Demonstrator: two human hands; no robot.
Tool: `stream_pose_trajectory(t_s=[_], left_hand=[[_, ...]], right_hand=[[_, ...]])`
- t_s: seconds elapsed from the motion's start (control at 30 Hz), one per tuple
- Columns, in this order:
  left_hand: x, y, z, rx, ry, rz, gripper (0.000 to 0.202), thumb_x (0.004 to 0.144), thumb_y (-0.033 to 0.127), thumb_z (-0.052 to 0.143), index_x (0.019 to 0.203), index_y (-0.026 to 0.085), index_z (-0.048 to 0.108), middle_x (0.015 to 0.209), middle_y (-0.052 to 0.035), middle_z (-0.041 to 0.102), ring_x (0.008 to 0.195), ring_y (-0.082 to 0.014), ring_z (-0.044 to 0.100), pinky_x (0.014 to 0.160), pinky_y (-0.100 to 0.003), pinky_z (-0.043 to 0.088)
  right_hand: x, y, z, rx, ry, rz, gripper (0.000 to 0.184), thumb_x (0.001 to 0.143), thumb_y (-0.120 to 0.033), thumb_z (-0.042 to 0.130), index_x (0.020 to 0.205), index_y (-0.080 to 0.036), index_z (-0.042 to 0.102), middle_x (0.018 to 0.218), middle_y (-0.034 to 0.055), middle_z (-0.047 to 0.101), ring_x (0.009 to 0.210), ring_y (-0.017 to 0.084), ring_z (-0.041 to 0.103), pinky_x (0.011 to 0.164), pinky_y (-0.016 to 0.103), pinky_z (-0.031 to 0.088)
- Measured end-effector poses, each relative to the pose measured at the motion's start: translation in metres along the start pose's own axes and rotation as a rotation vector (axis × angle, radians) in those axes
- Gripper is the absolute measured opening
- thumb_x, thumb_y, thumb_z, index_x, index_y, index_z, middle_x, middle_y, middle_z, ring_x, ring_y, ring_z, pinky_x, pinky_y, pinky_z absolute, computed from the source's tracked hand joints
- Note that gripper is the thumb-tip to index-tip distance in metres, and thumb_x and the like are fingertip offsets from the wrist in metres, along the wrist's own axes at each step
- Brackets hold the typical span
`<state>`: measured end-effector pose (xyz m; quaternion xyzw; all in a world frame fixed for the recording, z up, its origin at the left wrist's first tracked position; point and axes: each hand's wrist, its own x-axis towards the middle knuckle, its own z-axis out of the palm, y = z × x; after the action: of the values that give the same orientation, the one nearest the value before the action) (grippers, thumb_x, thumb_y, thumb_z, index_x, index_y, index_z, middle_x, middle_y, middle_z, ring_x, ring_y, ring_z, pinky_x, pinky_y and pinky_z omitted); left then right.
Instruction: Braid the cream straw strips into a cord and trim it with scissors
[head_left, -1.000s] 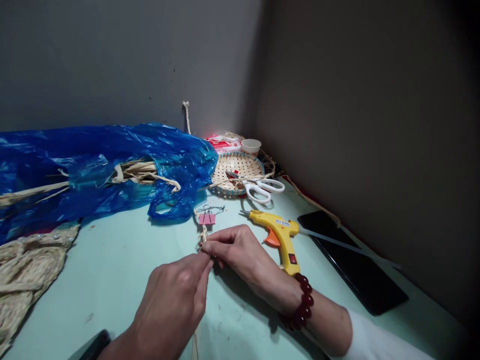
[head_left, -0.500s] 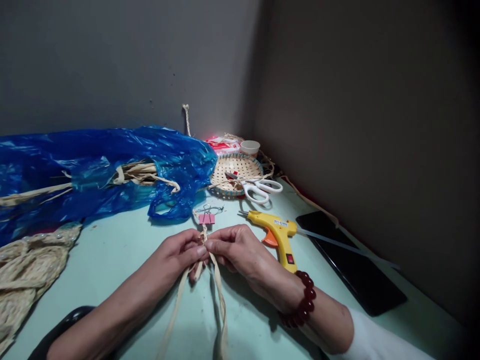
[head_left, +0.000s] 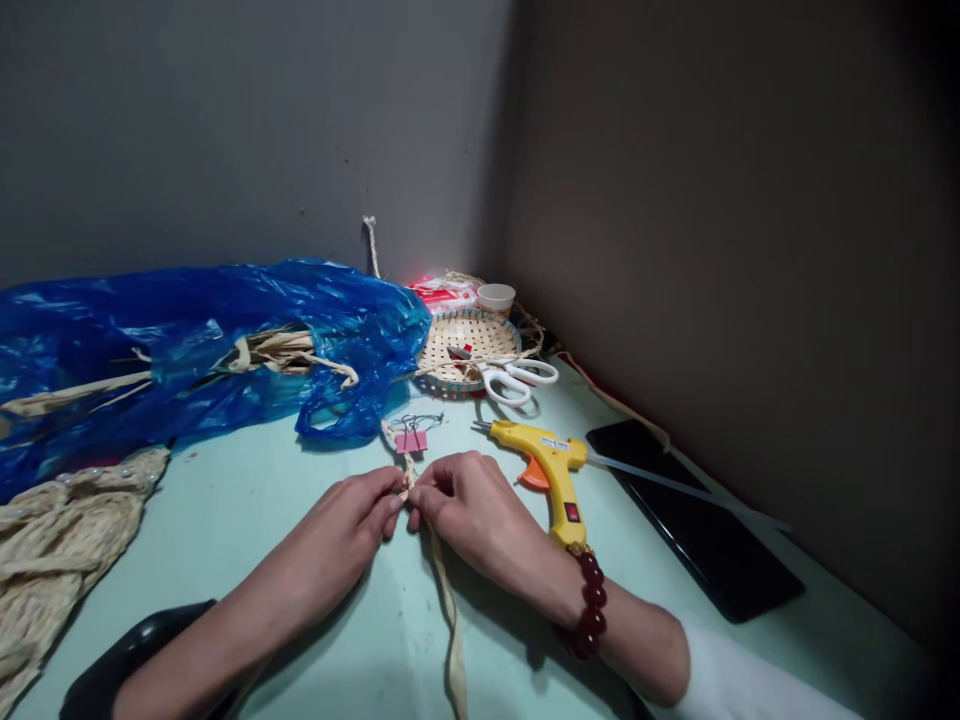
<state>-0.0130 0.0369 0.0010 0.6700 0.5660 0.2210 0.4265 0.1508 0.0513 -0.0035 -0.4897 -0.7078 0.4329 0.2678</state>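
The left hand (head_left: 341, 535) and the right hand (head_left: 469, 510) met fingertip to fingertip, each pinched shut on the thin straw braid (head_left: 409, 472) on the pale green table (head_left: 247, 500). A flat straw strip (head_left: 448, 620) trailed from the pinch toward the person. The braid's far end sat in a small pink binder clip (head_left: 411, 441). A yellow plastic glue gun (head_left: 551, 470) lay just beside the right hand. Farther back lay a crinkly blue plastic bag (head_left: 225, 340).

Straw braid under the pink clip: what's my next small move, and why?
Probably cross the slack strand over the middle and pinch it snug. The left hand and right hand both pinch the braid just below the pink binder clip, which holds its far end, while that strand trails loose toward the camera.
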Motion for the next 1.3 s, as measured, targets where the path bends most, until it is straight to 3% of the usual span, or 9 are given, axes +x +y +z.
stream_pose_trajectory(t_s=[0.13, 0.3, 0.47, 0.67, 0.8, 1.0, 1.1, 1.23, 1.3], left_hand=[[-0.001, 0.004, 0.005, 0.064, 0.096, -0.027, 0.024, 0.088, 0.036, 0.044, 0.070, 0.022, 0.051, 0.073, 0.0001, 0.057, 0.073, -0.0194, 0.050, 0.068, -0.030, 0.038], [0.003, 0.004, 0.008, -0.026, 0.105, -0.038, 0.031, 0.085, 0.042, 0.049, 0.062, 0.022, 0.044, 0.061, 0.0056, 0.043, 0.059, -0.0139, 0.040, 0.056, -0.026, 0.031], [0.005, 0.000, 0.011, -0.288, 0.048, -0.207, 0.023, 0.079, 0.037, 0.054, 0.063, 0.021, 0.050, 0.046, 0.0109, 0.031, 0.042, -0.0084, 0.021, 0.041, -0.023, 0.016], [0.004, 0.000, 0.017, -0.365, 0.116, -0.271, 0.019, 0.072, 0.026, 0.059, 0.057, 0.019, 0.049, 0.046, 0.0108, 0.031, 0.043, -0.0063, 0.020, 0.040, -0.021, 0.012], [0.002, 0.001, 0.018, -0.407, 0.132, -0.258, 0.020, 0.073, 0.028, 0.059, 0.058, 0.017, 0.051, 0.051, 0.0084, 0.040, 0.046, -0.0059, 0.027, 0.043, -0.019, 0.019], [-0.002, 0.002, 0.013, -0.541, 0.016, -0.238, 0.033, 0.079, 0.045, 0.057, 0.061, 0.019, 0.047, 0.044, 0.0126, 0.027, 0.041, -0.0052, 0.014, 0.040, -0.021, 0.011], [-0.003, 0.001, 0.011, -0.535, 0.013, -0.240, 0.030, 0.079, 0.043, 0.059, 0.064, 0.018, 0.051, 0.043, 0.0125, 0.029, 0.039, -0.0048, 0.014, 0.039, -0.021, 0.008], [-0.003, 0.000, 0.012, -0.550, 0.039, -0.231, 0.028, 0.079, 0.040, 0.059, 0.064, 0.018, 0.051, 0.043, 0.0124, 0.028, 0.041, -0.0052, 0.016, 0.040, -0.022, 0.009], [-0.004, 0.000, 0.013, -0.577, 0.020, -0.223, 0.027, 0.079, 0.039, 0.060, 0.064, 0.018, 0.051, 0.045, 0.0125, 0.027, 0.042, -0.0056, 0.014, 0.041, -0.022, 0.009]], right_hand=[[-0.005, -0.006, -0.002, -0.168, 0.028, 0.007, 0.025, 0.085, -0.018, 0.050, 0.067, -0.015, 0.067, 0.060, 0.0039, 0.063, 0.057, 0.013, 0.049, 0.054, 0.025, 0.028], [-0.011, -0.009, -0.006, -0.320, 0.027, -0.025, 0.022, 0.089, -0.020, 0.048, 0.075, -0.015, 0.063, 0.075, 0.0081, 0.066, 0.071, 0.016, 0.052, 0.059, 0.027, 0.028], [-0.015, -0.011, -0.010, -0.405, -0.045, -0.063, 0.023, 0.089, -0.015, 0.046, 0.070, -0.016, 0.060, 0.066, 0.0047, 0.061, 0.061, 0.013, 0.045, 0.056, 0.027, 0.026], [-0.022, -0.013, -0.017, -0.682, 0.027, -0.232, 0.023, 0.090, -0.015, 0.046, 0.069, -0.015, 0.057, 0.074, 0.0053, 0.059, 0.057, 0.012, 0.042, 0.055, 0.030, 0.025], [-0.031, -0.015, -0.003, -0.733, 0.028, -0.335, 0.014, 0.086, -0.009, 0.047, 0.083, -0.014, 0.060, 0.077, 0.0060, 0.059, 0.059, 0.015, 0.048, 0.054, 0.030, 0.029], [-0.042, -0.016, 0.022, -0.942, -0.138, -0.501, 0.031, 0.078, -0.005, 0.054, 0.108, -0.001, 0.059, 0.086, 0.0166, 0.064, 0.066, 0.022, 0.056, 0.045, 0.030, 0.027], [-0.040, -0.018, 0.011, -0.865, -0.096, -0.476, 0.017, 0.087, -0.012, 0.051, 0.095, -0.009, 0.065, 0.081, 0.0120, 0.065, 0.065, 0.020, 0.057, 0.050, 0.030, 0.031], [-0.028, -0.018, -0.012, -0.547, 0.068, -0.249, 0.027, 0.094, -0.034, 0.047, 0.083, -0.016, 0.064, 0.080, 0.0062, 0.066, 0.073, 0.018, 0.059, 0.061, 0.028, 0.036], [-0.021, -0.014, -0.016, -0.334, 0.009, -0.175, 0.026, 0.094, -0.036, 0.048, 0.085, -0.016, 0.062, 0.080, 0.0053, 0.066, 0.076, 0.017, 0.060, 0.062, 0.026, 0.037]])
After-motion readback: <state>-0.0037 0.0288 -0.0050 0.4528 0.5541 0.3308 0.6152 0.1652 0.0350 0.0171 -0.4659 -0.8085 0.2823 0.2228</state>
